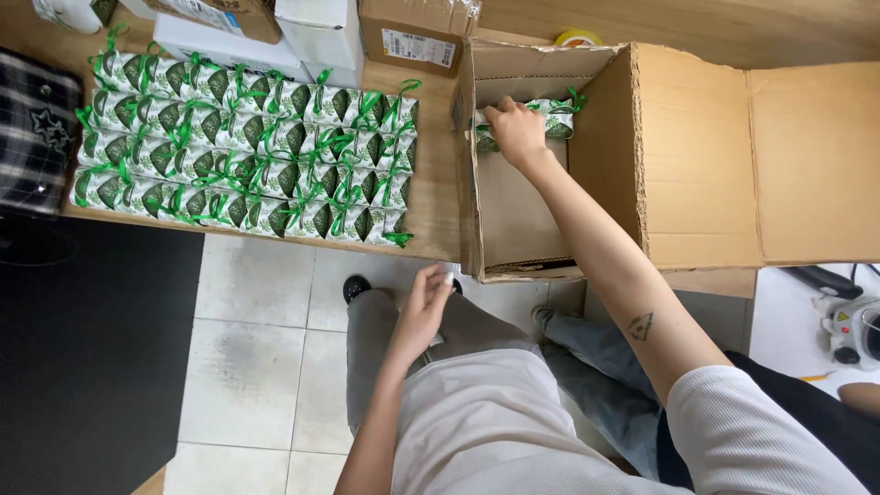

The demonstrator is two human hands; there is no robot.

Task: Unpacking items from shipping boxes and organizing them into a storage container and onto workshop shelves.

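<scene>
1. Right hand (pixel 516 131) reaches into the open cardboard carton (pixel 697 156) and grasps a small green-and-white gift box (pixel 555 119) with a green ribbon, pressing it against the carton's far inner wall. Judgement: seat each piece flush into the far corner first, so that later rows have a straight reference edge.

2. Carton position: it lies on its side at the right end of the wooden worktop (pixel 435 202), opening upward toward the camera, flaps spread to the right. Its near edge overhangs the worktop's front edge. Judgement: downward pressure near that edge could tip it; keep the load toward the far wall.

3. Stock of matching gift boxes (pixel 247 156): several tight rows on the left part of the worktop, reaching to its front edge. A bare strip of wood separates the stock from the carton's left wall. Judgement: this strip is the open lane for transfers; lift over the wall, not through the ribbons.

4. Inside the carton, the floor near the front is unoccupied; room for further rows remains.

5. Left hand (pixel 423 307) hangs below the worktop's front edge, above the lap, fingers loosely curled about a small pale item; what it is cannot be told.
</scene>
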